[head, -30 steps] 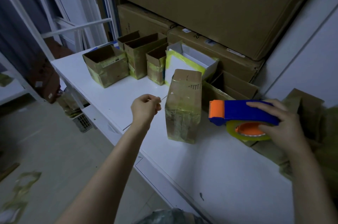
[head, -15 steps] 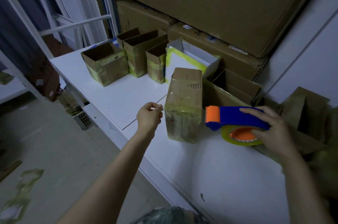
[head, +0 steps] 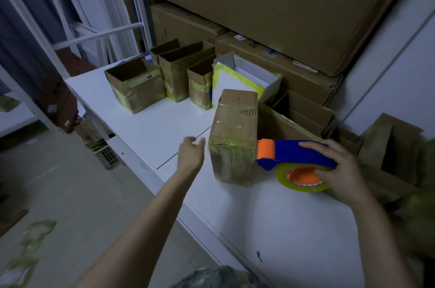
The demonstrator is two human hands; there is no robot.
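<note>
Table: taped box, open cartons, tape dispenser.

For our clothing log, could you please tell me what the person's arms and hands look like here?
The left forearm and right forearm are bare: no sleeve, watch or bracelet in view. The right hand has no glove or visible ring; the left hand is ungloved but too blurred to judge rings. A mottled green garment shows at the bottom edge.

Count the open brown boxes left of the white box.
4: far-left box, back box, tall middle box, and right box next to the white box. Others may hide behind them.
</note>
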